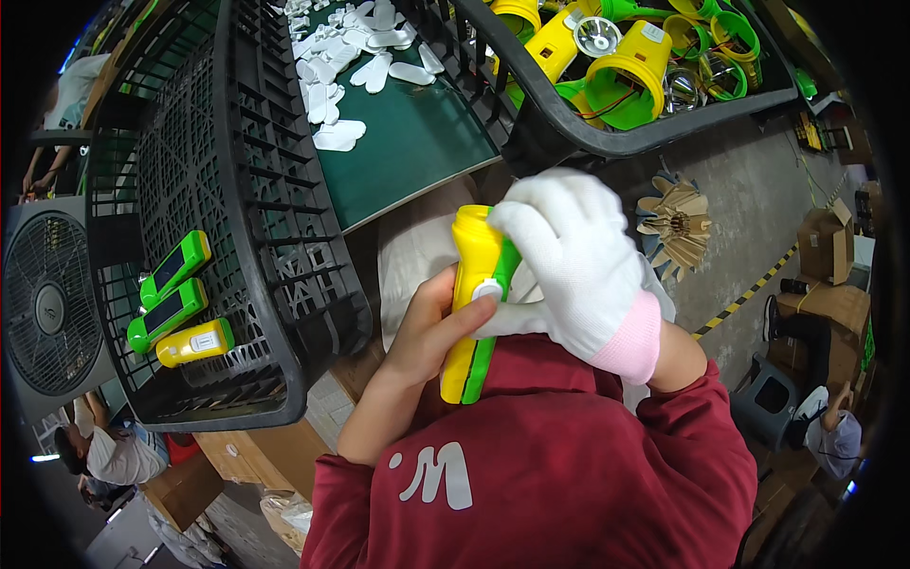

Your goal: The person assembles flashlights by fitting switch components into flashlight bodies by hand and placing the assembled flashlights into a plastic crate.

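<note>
A yellow and green flashlight housing (463,357) stands nearly upright in front of my chest, its open round end at the top. Bare, my left hand (428,327) is closed round its lower left side, the thumb on a small white plastic piece (487,289) at the housing's middle. My right hand (573,261), in a white knitted glove with a pink cuff, closes on the green side, fingers near the top end and thumb by the white piece. The gloved palm hides part of the green half.
A black crate (313,341) at left holds several yellow and green flashlights (178,303). White plastic pieces (338,136) lie on the green tabletop (398,156). Upper right, a black bin (626,142) holds flashlight housings and reflectors. A fan (49,303) stands far left; other people sit in the background.
</note>
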The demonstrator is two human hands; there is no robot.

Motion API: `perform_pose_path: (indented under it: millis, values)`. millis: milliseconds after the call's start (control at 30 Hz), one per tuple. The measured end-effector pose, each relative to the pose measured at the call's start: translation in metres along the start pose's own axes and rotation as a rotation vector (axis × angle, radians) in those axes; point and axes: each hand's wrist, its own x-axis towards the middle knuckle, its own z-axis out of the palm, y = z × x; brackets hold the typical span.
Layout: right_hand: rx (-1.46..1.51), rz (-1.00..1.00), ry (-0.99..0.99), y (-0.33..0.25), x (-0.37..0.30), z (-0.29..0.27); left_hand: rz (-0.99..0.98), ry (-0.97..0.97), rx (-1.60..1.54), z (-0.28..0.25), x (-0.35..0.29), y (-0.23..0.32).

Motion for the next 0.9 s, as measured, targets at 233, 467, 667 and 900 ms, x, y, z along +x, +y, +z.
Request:
perform_pose_path:
  millis: [233, 467, 667, 900]
  values:
    - [1.3, 0.351, -0.476, 0.021, 0.002, 0.009, -0.07, -0.06, -0.081, 0.004, -0.01, -0.003]
    - [1.353, 0.474, -0.269, 0.01, -0.004, 0.027, -0.026, -0.003, -0.082, 0.014, -0.009, -0.011]
    - [1.327, 0.444, -0.181, 0.006, -0.007, 0.034, -0.041, 0.001, -0.028, 0.013, -0.008, -0.01]
    - [1.207, 0.447, -0.265, 0.007, -0.001, 0.03, 0.02, -0.018, -0.16, 0.014, -0.007, -0.013]
